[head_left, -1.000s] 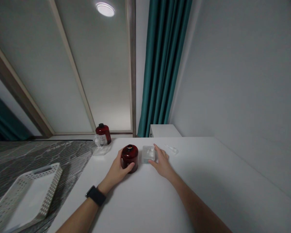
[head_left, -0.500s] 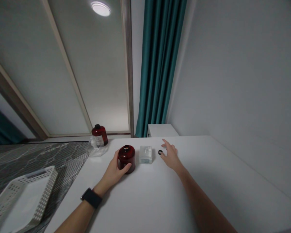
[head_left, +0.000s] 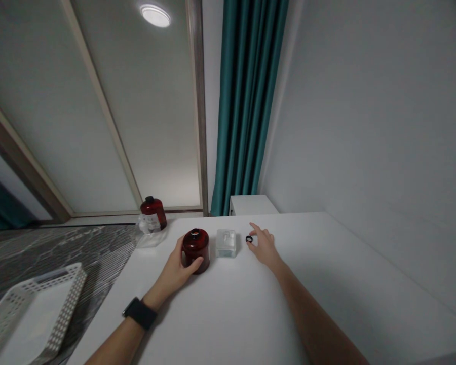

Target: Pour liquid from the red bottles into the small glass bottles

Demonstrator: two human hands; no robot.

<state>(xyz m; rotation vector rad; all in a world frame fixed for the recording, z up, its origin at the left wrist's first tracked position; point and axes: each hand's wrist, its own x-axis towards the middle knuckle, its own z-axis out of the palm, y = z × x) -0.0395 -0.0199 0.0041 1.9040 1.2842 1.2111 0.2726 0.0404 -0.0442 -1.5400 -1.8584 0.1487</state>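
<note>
On the white table, my left hand (head_left: 179, 264) is wrapped round the side of a dark red, glossy bottle (head_left: 198, 244) with a small uncapped neck; the bottle stands upright. To its right sits a clear square box (head_left: 225, 244), untouched, its contents hard to make out. My right hand (head_left: 264, 247) is beyond the box, thumb and a finger on either side of a small black ring-like cap (head_left: 249, 239), in a light pinch, while another finger stays stretched out.
A second red bottle (head_left: 154, 210) with a black cap and pale label stands at the table's far left corner, beside crumpled clear plastic (head_left: 149, 235). A white perforated basket (head_left: 66, 304) lies lower left. Behind the table are a white cabinet (head_left: 254, 204) and a teal curtain (head_left: 247, 111).
The fingers of my right hand have drawn in around the black ring-like cap. My left hand keeps its hold on the red bottle. The whole view has shifted slightly.
</note>
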